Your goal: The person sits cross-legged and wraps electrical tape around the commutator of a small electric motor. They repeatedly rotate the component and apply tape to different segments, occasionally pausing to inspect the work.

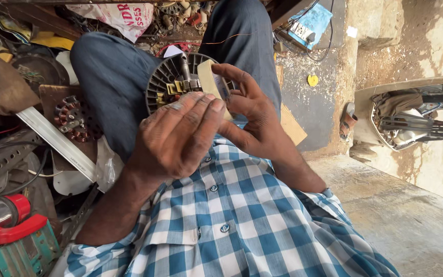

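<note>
Just above the frame's centre, a roll of pale masking tape point(210, 78) stands on edge, pinched between the thumb and fingers of the right hand point(252, 120). The left hand point(180, 134) lies over it, its fingers pressed together against the roll's near side. Behind both, resting on the lap, sits a round black ribbed motor part point(167, 82). A copper-wound stator point(74, 119) lies at left, a blue switch box point(307, 24) at upper right.
</note>
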The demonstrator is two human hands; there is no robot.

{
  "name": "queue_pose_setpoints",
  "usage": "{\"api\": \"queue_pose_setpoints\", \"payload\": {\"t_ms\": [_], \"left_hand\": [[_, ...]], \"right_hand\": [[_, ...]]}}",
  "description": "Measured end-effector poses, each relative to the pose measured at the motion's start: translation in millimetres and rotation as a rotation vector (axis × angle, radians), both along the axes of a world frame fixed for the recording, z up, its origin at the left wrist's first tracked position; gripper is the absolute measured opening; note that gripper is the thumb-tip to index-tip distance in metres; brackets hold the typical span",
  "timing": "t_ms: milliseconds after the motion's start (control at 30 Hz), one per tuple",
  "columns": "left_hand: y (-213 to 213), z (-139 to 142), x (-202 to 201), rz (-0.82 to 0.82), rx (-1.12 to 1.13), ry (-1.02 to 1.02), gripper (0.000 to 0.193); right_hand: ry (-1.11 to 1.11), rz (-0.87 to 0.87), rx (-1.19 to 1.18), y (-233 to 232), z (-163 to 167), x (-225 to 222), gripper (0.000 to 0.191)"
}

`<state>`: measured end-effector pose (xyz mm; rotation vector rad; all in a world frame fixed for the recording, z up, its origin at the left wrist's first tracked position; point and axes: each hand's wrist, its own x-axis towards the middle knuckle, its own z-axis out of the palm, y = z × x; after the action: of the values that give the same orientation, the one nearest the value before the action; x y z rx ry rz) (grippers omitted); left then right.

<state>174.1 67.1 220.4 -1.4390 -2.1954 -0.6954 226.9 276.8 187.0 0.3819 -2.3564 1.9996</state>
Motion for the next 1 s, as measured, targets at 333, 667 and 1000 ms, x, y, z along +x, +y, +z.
{"api": "queue_pose_setpoints", "payload": {"t_ms": [333, 667, 1000], "left_hand": [[-4, -26, -3, -0.047, -0.115, 0.181, 0.045], [2, -43, 1, -0.07, 0.718, -1.155, 0.031], [-2, -33, -7, 0.104, 0.53, -0.694, 0.012]], "right_hand": [[0.019, 0.009, 0.276, -3, 3, 5, 0.019], [-0.002, 0.023, 0.027, -7, 0, 8, 0.035], [-0.016, -0.003, 0.086, -13, -6, 14, 0.029]]}}
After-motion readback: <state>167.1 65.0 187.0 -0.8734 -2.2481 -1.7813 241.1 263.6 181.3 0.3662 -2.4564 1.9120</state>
